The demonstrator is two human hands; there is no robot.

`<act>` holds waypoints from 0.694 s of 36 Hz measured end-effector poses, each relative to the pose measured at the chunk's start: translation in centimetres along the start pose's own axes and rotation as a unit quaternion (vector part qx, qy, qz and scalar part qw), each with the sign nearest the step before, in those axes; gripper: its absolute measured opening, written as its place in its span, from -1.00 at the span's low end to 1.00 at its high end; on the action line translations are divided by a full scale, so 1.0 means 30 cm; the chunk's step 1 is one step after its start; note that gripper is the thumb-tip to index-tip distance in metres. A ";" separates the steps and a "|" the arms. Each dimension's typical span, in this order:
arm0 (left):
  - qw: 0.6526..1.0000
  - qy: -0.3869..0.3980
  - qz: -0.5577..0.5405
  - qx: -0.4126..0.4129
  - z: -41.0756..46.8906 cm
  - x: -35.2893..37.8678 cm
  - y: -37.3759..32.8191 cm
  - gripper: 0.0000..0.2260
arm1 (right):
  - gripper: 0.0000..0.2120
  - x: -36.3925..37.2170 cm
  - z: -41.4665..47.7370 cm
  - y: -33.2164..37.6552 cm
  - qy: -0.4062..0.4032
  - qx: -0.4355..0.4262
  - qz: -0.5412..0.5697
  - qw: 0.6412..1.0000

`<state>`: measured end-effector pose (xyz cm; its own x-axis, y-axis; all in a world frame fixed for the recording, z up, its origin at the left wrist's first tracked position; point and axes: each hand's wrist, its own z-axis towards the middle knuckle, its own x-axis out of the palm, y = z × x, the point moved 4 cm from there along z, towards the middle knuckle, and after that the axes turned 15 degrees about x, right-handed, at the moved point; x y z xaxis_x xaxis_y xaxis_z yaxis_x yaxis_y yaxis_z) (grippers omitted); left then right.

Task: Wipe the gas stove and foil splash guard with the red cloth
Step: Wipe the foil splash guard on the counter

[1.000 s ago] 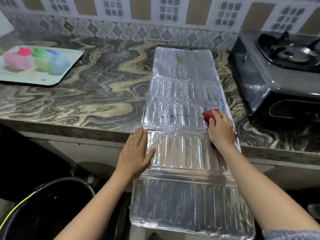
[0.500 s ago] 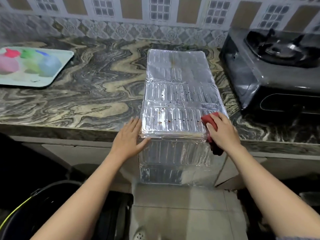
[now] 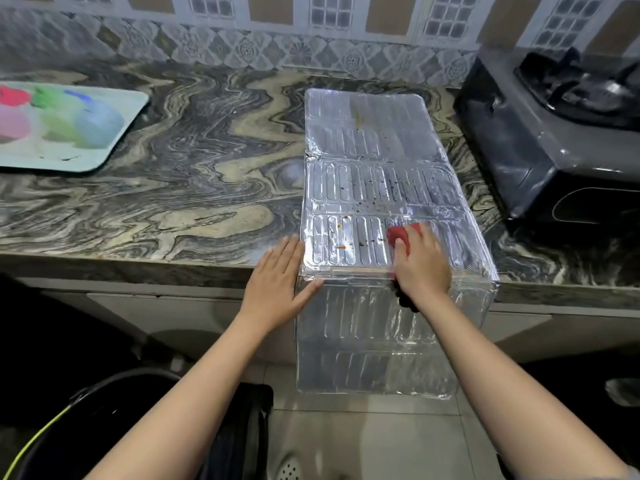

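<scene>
The foil splash guard (image 3: 374,161) lies flat along the marble counter, its near panels folded down over the counter's front edge. Food specks dot its middle and near panels. My right hand (image 3: 420,268) presses the red cloth (image 3: 401,235) onto the nearest flat panel, fingers curled over it; part of the cloth is hidden under the palm. My left hand (image 3: 278,289) lies flat with straight fingers against the guard's left edge at the fold. The dark gas stove (image 3: 554,133) stands at the right, its burner at the top right corner.
A pale tray (image 3: 114,147) with blurred coloured items sits at the counter's left. A dark bin with a yellow-green band (image 3: 104,420) stands on the floor below left. Patterned tiles back the marble counter (image 3: 190,188). A floor drain (image 3: 289,471) shows at the bottom.
The guard's near panels have dropped from held out level to hanging down over the counter edge. My right hand with the cloth has slid left across the near panel. My left hand stays at the fold.
</scene>
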<state>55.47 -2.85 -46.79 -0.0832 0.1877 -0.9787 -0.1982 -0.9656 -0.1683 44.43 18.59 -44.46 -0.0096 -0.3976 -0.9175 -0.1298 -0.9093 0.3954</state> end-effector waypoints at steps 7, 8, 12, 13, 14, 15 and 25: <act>0.999 0.030 -0.008 0.010 0.007 -0.042 0.020 -0.17 | -0.53 0.021 -0.002 0.069 0.089 -0.048 0.004 0.995; 0.999 0.032 -0.008 0.018 0.008 -0.051 0.027 -0.13 | -0.51 0.015 0.004 0.063 0.107 -0.057 -0.004 0.993; 0.999 0.027 -0.012 0.040 0.001 -0.051 0.045 -0.09 | -0.45 -0.010 0.011 0.036 0.125 -0.088 -0.050 0.987; 0.999 0.023 -0.018 0.037 -0.005 -0.045 0.048 -0.10 | -0.45 -0.007 0.006 0.039 0.123 -0.094 -0.052 0.987; 0.999 0.020 -0.023 0.032 -0.008 -0.040 0.046 -0.11 | -0.45 -0.005 0.000 0.043 0.121 -0.099 -0.046 0.987; 0.999 0.019 -0.024 0.029 -0.008 -0.035 0.040 -0.14 | -0.46 -0.005 -0.006 0.046 0.116 -0.101 -0.036 0.988; 0.999 0.009 -0.031 0.029 -0.006 -0.001 0.040 -0.28 | -0.54 0.085 -0.106 0.220 0.078 -0.151 -0.023 0.985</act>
<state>55.42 -4.05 -47.00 -0.0512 0.2424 -0.9688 -0.2581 -0.9404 -0.2216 46.70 11.18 -44.05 0.1443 -0.3473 -0.9266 0.1738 -0.9129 0.3693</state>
